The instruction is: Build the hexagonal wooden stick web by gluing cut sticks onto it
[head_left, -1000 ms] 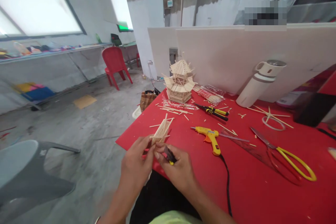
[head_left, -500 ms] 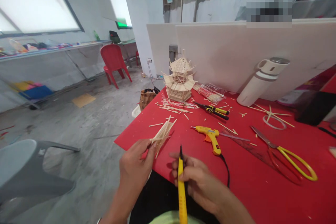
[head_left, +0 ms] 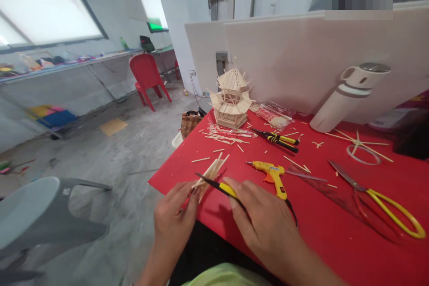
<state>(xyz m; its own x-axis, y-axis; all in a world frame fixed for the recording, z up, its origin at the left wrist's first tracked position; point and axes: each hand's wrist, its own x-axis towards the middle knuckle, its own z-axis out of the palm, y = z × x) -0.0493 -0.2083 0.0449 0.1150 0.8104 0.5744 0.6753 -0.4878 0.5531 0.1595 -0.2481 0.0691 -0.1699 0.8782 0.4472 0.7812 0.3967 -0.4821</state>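
Change: the knife (head_left: 228, 189) was upright and apart from the stick frame (head_left: 214, 169); now swung over, tip toward 10 o'clock, dark blade across the frame's near end. Suggests work back at the sticks, probably trimming or scraping. Right hand (head_left: 263, 210), at the frame's 4 o'clock, fingers closed round the knife. Left hand (head_left: 176, 210), at its 8 o'clock, thumb and fingers pinching the near end. Frame sits over the table (head_left: 335, 241) edge, glue gun (head_left: 273, 174) at its 3 o'clock, pagoda (head_left: 231, 103) at 1.

Unclear: blade contact, can't tell. Knife's rear hidden by right hand; frame's gripped end behind left fingertips. Forearms cut off at 5 and 7.
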